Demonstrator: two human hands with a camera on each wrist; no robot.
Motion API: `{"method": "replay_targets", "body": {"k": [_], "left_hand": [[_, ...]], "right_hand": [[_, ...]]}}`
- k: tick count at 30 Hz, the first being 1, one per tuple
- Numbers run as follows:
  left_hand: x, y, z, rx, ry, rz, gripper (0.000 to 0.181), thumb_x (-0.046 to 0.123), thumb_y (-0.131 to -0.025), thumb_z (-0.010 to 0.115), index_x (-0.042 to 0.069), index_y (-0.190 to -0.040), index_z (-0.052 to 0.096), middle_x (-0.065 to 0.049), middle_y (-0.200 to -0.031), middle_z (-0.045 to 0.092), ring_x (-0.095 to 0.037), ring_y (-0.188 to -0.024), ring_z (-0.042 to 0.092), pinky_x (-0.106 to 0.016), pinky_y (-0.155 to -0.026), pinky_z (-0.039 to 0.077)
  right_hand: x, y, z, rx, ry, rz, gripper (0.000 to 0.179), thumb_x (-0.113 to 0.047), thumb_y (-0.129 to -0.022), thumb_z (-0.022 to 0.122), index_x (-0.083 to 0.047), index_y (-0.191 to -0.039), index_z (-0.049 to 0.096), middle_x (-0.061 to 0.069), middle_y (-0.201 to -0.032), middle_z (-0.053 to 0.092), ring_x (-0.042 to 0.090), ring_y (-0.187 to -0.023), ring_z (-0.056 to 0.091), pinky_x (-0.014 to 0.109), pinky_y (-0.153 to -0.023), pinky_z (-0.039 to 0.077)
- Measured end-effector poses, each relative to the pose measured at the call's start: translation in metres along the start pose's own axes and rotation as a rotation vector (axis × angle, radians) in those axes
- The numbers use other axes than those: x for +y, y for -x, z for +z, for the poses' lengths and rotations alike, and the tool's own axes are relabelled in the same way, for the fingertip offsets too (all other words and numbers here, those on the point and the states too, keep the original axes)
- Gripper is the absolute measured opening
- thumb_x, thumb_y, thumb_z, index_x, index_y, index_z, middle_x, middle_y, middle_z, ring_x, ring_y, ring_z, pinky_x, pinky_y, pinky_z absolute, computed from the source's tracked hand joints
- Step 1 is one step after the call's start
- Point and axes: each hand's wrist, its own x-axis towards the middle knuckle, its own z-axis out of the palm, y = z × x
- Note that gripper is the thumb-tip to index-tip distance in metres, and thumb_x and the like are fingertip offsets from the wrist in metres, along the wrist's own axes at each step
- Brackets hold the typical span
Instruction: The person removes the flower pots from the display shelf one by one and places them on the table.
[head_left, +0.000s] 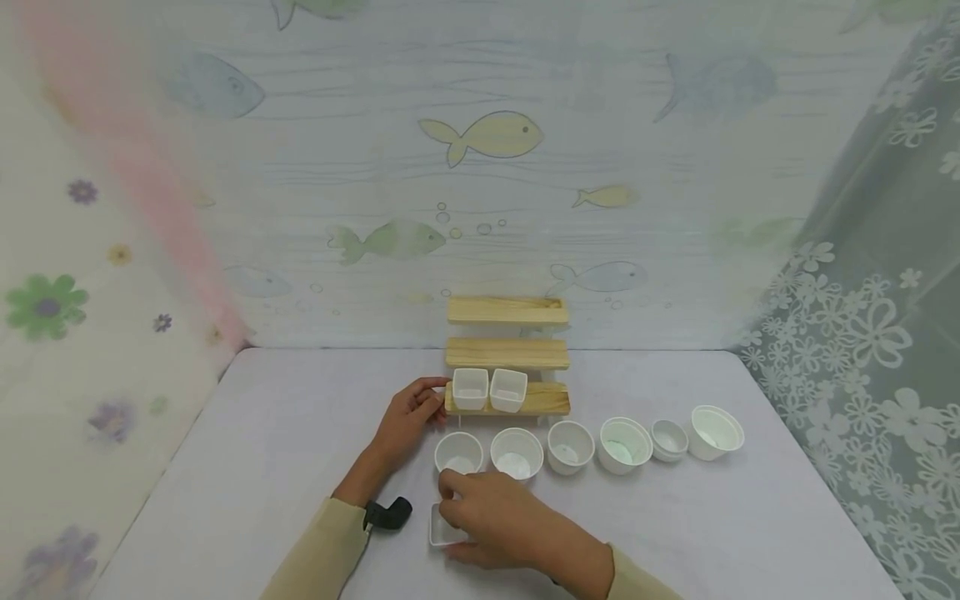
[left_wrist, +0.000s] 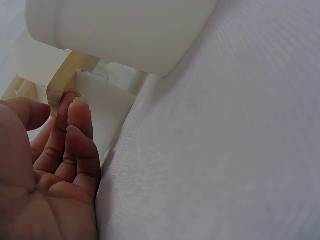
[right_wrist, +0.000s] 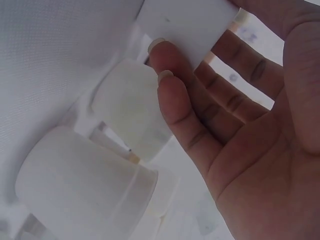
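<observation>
A: Broadly, what fills the frame?

B: A pale worktop (head_left: 720,533) takes up the lower half. At its centre, against the fish-patterned wall, stands a stepped wooden rack (head_left: 507,354) with three shelves, their long axes running left to right across the picture.

A: Anything on the shelves?

B: Only on the lowest: two square white cups (head_left: 489,388) side by side at its left end, mouths up. I can't see anything inside them.

A: And below the rack?

B: A row of six round white cups (head_left: 588,446) runs left to right across the middle of the frame, all upright with mouths up. One right of centre has a greenish tint inside; whether any holds something I can't tell.

A: Where are the hands?

B: The left hand (head_left: 408,417) sits left of centre, fingers fairly straight, fingertips (left_wrist: 75,100) touching the left end of the lowest shelf. The right hand (head_left: 487,517) is at lower centre, thumb and fingers pinching a small square white cup (head_left: 438,529) that sits at the worktop near the bottom edge, just below the leftmost round cup. It looks mouth-up, its inside mostly hidden by the hand.
</observation>
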Motion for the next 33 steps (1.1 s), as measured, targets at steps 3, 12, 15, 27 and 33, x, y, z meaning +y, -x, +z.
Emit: {"method": "replay_targets", "body": {"k": [3, 12, 15, 27, 33], "left_hand": [[0.000, 0.000, 0.000, -0.005, 0.000, 0.001, 0.031, 0.019, -0.111, 0.059, 0.007, -0.139, 0.064, -0.014, -0.091, 0.071, -0.019, -0.079, 0.069, -0.027, -0.072, 0.056], [0.002, 0.000, 0.001, -0.006, 0.022, -0.003, 0.032, 0.018, -0.110, 0.060, 0.005, -0.139, 0.064, -0.015, -0.090, 0.070, -0.020, -0.079, 0.069, -0.028, -0.072, 0.056], [0.002, 0.001, 0.001, -0.008, 0.021, -0.007, 0.032, 0.018, -0.110, 0.060, 0.006, -0.139, 0.064, -0.015, -0.090, 0.070, -0.019, -0.079, 0.069, -0.028, -0.072, 0.056], [0.002, 0.000, 0.000, -0.016, 0.014, 0.005, 0.033, 0.019, -0.111, 0.058, 0.003, -0.140, 0.062, -0.016, -0.092, 0.070, -0.018, -0.079, 0.068, -0.027, -0.073, 0.056], [0.001, 0.000, 0.000, -0.018, 0.008, 0.001, 0.033, 0.020, -0.112, 0.057, 0.005, -0.141, 0.062, -0.017, -0.092, 0.070, -0.018, -0.079, 0.068, -0.027, -0.073, 0.055]], "right_hand": [[0.000, 0.000, -0.001, -0.014, -0.006, 0.005, 0.034, -0.056, -0.084, 0.086, -0.028, -0.086, 0.067, -0.011, -0.114, 0.056, 0.000, -0.078, 0.055, 0.015, -0.063, 0.042], [0.001, 0.003, -0.006, 0.033, -0.013, 0.004, 0.039, -0.062, -0.085, 0.083, -0.026, -0.086, 0.067, -0.010, -0.115, 0.058, 0.002, -0.076, 0.056, 0.017, -0.057, 0.041], [0.003, 0.003, -0.008, 0.054, -0.013, 0.003, 0.038, -0.061, -0.087, 0.081, -0.025, -0.086, 0.067, -0.010, -0.115, 0.059, 0.003, -0.076, 0.057, 0.017, -0.059, 0.043], [0.019, 0.003, -0.022, 0.139, -0.098, 0.032, 0.028, -0.041, -0.092, 0.083, -0.021, -0.087, 0.064, -0.009, -0.111, 0.060, 0.006, -0.080, 0.057, 0.019, -0.069, 0.047], [0.026, 0.005, -0.026, 0.204, -0.116, 0.044, 0.028, -0.036, -0.089, 0.086, -0.020, -0.086, 0.064, -0.007, -0.113, 0.062, 0.008, -0.079, 0.058, 0.021, -0.069, 0.049]]}}
